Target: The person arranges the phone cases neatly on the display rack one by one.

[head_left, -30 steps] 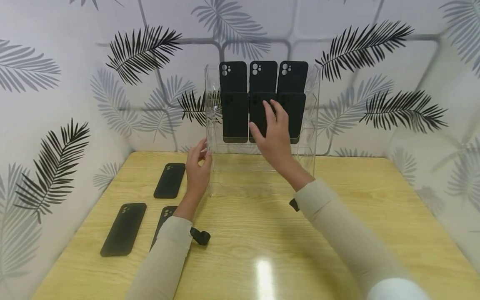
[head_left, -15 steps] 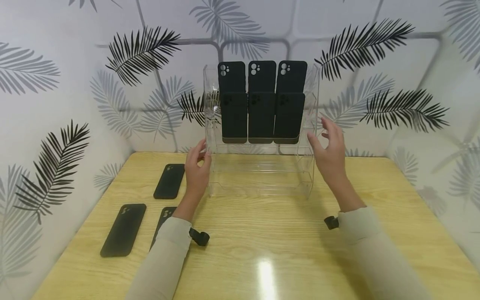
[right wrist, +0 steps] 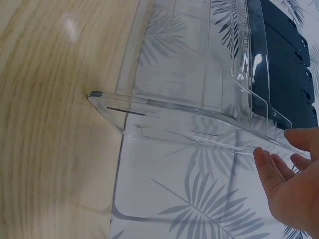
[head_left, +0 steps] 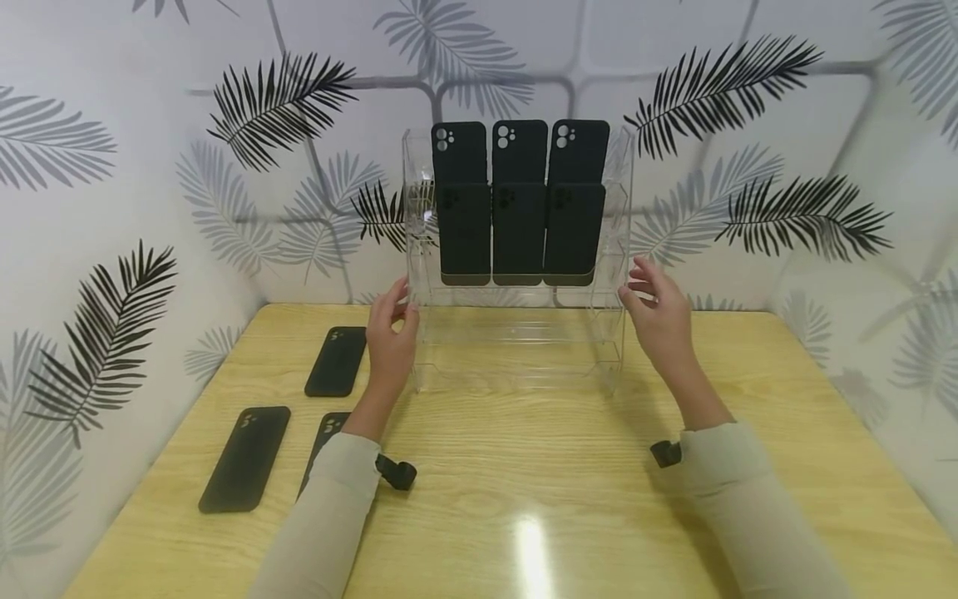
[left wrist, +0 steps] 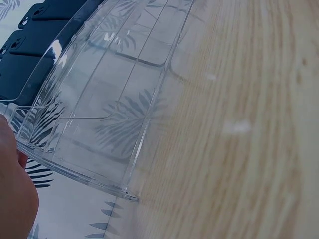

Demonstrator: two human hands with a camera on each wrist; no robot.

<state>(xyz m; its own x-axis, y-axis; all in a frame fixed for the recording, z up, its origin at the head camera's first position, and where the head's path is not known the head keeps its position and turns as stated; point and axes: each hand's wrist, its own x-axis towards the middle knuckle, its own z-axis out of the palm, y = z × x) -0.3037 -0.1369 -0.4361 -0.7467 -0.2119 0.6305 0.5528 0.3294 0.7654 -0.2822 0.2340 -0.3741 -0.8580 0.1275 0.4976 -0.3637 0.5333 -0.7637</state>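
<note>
A clear acrylic display stand (head_left: 516, 333) stands at the back of the table, against the wall. Three black phone cases (head_left: 520, 150) lean upright on its upper tier. In front of them, one tier lower, stand three more dark cases (head_left: 518, 229). My left hand (head_left: 391, 337) holds the stand's left side panel between thumb and fingers. On the opposite side, my right hand (head_left: 662, 320) has its thumb and fingers about the right side panel's edge. The right wrist view shows this panel (right wrist: 199, 112) passing between the thumb and the fingers.
Three loose black phone cases lie on the table's left: one near the stand (head_left: 335, 361), one farther left (head_left: 244, 459), one partly under my left sleeve (head_left: 322, 449). The wooden table (head_left: 524, 466) meets a leaf-patterned wall (head_left: 771, 150) behind the stand.
My right hand has moved from the middle lower case out to the stand's right side and closed in on its panel. My left hand stays at the left panel.
</note>
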